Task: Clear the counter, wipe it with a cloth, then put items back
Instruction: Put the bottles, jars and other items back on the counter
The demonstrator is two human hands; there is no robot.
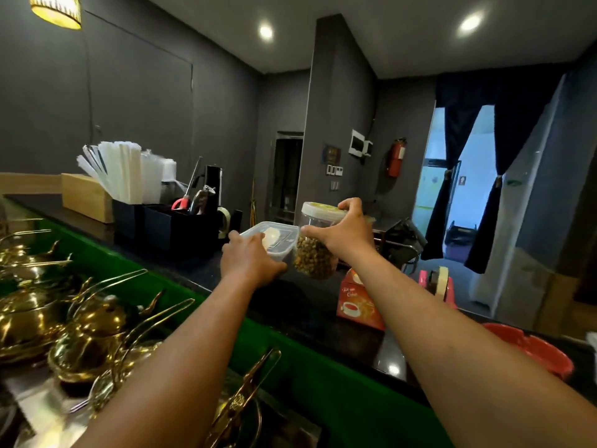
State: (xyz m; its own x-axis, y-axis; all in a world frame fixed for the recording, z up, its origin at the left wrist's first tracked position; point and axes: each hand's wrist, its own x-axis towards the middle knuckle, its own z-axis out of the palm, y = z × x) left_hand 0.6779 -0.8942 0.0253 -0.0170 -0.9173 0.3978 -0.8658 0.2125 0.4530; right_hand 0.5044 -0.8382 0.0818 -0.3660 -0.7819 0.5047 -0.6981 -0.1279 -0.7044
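Both arms reach fwd over the dark table (310, 305). Right hand (347, 236) holds a clear jar (315, 250) w/ pale lid, thumb under the lid rim and fingers over the top; grip is closed round the jar, which tilts and looks lifted off the table, tho its base is partly hidden by the left hand (250, 261) and the contact can't be confirmed. Jar is abt half full of yellow-brown bits, too blurry to identify. Left hand grips the near corner of a clear plastic container (274, 234) w/ lid, thumb on the side; its fingers are hidden behind/under the box, so grip width can't be read beyond that it holds the box. Something pale shows inside, unclear what. Container sits just left of the jar, touching or nearly so. Behind them a black organiser (168, 221) holds white straws (119, 169), red-handled scissors (181, 202) and metal tools; a wooden box (87, 197) stands to its left. Near the right forearm: an orange-red carton (357, 305), print unreadable, partly covered by the arm, and a pink tape dispenser (437, 282). A red bowl (542, 350) is cut by the forearm at right. Lower left, below a green edge (290, 367), brass teapots (87, 324) crowd together, cut off by the frame.
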